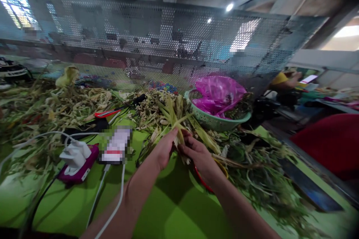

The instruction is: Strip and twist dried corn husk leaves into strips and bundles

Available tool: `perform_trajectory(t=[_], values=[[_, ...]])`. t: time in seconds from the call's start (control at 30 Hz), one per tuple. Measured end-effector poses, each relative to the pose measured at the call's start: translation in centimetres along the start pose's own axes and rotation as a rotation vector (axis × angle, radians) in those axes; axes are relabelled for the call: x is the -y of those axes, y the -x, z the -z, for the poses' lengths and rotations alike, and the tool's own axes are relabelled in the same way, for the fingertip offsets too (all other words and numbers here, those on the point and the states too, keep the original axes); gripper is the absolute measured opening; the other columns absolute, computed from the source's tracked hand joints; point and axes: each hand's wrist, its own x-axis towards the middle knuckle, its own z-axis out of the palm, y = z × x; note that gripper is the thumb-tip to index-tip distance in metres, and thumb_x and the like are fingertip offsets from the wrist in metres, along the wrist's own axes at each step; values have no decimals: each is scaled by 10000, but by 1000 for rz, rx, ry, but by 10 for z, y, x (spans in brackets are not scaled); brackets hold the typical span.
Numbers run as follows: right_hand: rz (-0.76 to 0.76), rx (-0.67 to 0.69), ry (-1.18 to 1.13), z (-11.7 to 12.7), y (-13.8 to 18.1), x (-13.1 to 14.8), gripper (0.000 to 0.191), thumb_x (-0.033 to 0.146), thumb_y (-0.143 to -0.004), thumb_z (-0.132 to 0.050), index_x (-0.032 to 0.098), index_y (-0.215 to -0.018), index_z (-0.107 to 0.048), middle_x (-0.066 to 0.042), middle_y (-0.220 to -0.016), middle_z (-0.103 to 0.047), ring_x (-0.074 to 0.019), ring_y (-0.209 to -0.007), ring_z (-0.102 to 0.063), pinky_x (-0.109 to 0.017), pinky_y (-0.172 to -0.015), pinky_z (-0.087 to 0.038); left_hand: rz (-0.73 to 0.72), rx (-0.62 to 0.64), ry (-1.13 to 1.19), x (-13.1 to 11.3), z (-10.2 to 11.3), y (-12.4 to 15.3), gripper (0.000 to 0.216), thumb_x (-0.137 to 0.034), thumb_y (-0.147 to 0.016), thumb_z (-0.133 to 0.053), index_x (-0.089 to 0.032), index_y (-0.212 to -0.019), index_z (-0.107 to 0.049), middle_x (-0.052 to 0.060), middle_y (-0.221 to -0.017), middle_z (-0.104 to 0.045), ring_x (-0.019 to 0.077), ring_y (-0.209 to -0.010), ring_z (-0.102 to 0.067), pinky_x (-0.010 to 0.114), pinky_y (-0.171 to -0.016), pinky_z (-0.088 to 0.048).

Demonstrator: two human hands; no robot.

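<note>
Pale yellow-green dried leaf strips that look like corn husk (pixel 173 116) fan upward between my hands, over the green tabletop (pixel 176 213). My left hand (pixel 165 148) is closed around their left side. On the other side, the bent fingers of my right hand (pixel 199 155) pinch the lower end. Some of the fingertips are hidden behind the strips. Partly covered by my right hand and forearm is something round with a red edge (pixel 199 180). More husk strips (pixel 209 140) lie just beyond my right hand.
A green colander (pixel 203 116) with a purple plastic bag (pixel 220 95) stands behind. Dried leaves (pixel 84 101) cover the back left. A phone (pixel 115 145) and a purple power strip (pixel 80 168) with cables lie left. A perforated metal panel (pixel 140 44) rises behind.
</note>
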Motion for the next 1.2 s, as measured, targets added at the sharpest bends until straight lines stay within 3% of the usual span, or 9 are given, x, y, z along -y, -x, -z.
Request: perform_trajectory(t=[0.17,0.37,0.53,0.67,0.77,0.9,1.07,1.2], values=[[-56,60,-50,0,2,5,294,415,-701,-790,222,-885,-665,-11,-797,-688,-199,-739,-632,-340,-741,-507,-63,-95,-7,-3,2,-2,302,-416,-734,-712,-149,-875,-699,102,-879,-743,229,-864,-692,306,-754,-534],[-220,155,-90,-3,8,7,288,446,-718,-784,203,-827,-675,3,-678,-667,-152,-603,-594,-281,-629,-475,-78,-100,-137,-3,-3,2,236,-382,-767,-676,-154,-825,-695,99,-873,-741,208,-819,-685,247,-613,-497],[-216,124,-61,2,6,12,314,453,-668,-820,173,-722,-689,7,-629,-639,-115,-535,-529,-233,-536,-425,-121,-166,-100,-10,3,0,327,-456,-775,-679,-158,-911,-694,79,-820,-729,184,-714,-661,243,-553,-465],[-247,55,-156,4,6,16,312,418,-651,-841,146,-751,-724,7,-590,-627,-85,-499,-512,-197,-501,-411,-187,-141,-64,-20,9,-1,342,-427,-689,-784,-161,-879,-682,41,-811,-701,147,-712,-632,243,-631,-486],[-249,9,-222,4,5,14,303,382,-602,-875,144,-728,-739,6,-591,-645,-72,-495,-512,-176,-491,-409,-122,-69,-142,-23,5,3,373,-393,-621,-840,-151,-862,-692,23,-755,-679,117,-655,-591,220,-602,-450],[-212,-30,-232,3,3,11,259,368,-620,-865,173,-752,-758,-8,-677,-712,-110,-572,-580,-208,-568,-463,-84,-5,-237,-22,-2,6,390,-414,-585,-852,-132,-812,-708,8,-673,-651,92,-572,-526,216,-558,-413],[-142,-92,-131,4,2,10,277,426,-696,-799,217,-875,-774,-21,-850,-763,-176,-716,-651,-274,-682,-504,-131,-94,-207,-20,1,2,375,-377,-587,-845,-129,-834,-709,31,-764,-696,146,-697,-599,273,-687,-480],[-111,-135,-70,3,2,11,271,456,-683,-782,220,-815,-767,-43,-833,-765,-237,-785,-676,-327,-735,-515,-136,-121,-203,-20,4,0,356,-360,-586,-843,-132,-826,-712,20,-733,-689,145,-672,-597,285,-693,-487]])
